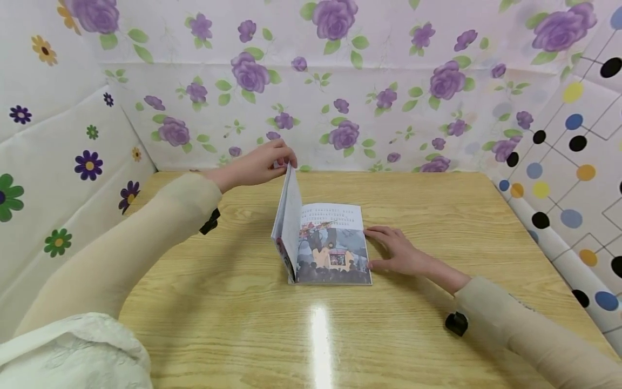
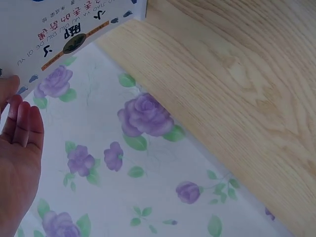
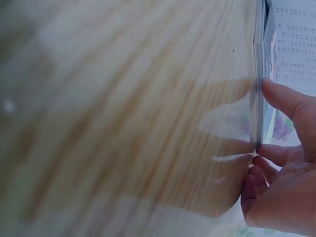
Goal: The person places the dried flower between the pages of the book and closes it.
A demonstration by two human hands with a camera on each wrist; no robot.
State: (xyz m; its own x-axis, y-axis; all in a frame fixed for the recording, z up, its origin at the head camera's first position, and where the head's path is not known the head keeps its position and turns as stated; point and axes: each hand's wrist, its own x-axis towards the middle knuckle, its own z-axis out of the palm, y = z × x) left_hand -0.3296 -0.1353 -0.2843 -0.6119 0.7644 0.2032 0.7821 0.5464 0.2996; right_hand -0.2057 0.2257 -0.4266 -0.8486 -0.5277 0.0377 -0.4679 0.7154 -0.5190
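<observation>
An illustrated book (image 1: pixel 332 254) is open on the wooden table, its right page lying flat with printed text above a dusky picture. The left cover and pages (image 1: pixel 288 216) stand nearly upright at the spine. My left hand (image 1: pixel 264 163) pinches their top edge between thumb and fingers. In the left wrist view, that hand (image 2: pixel 19 168) is beside the white cover (image 2: pixel 29 34), which bears lettering and an orange band. My right hand (image 1: pixel 400 253) touches the book's right edge with extended thumb and fingers. The right wrist view shows this hand (image 3: pixel 286 173) against the page edges.
The wood-grain table (image 1: pixel 233 324) has a bright light reflection near its front. A wall cloth with purple flowers (image 1: pixel 345 135) rises behind it. Patterned cloths stand on the left (image 1: pixel 63 162) and right (image 1: pixel 559 189).
</observation>
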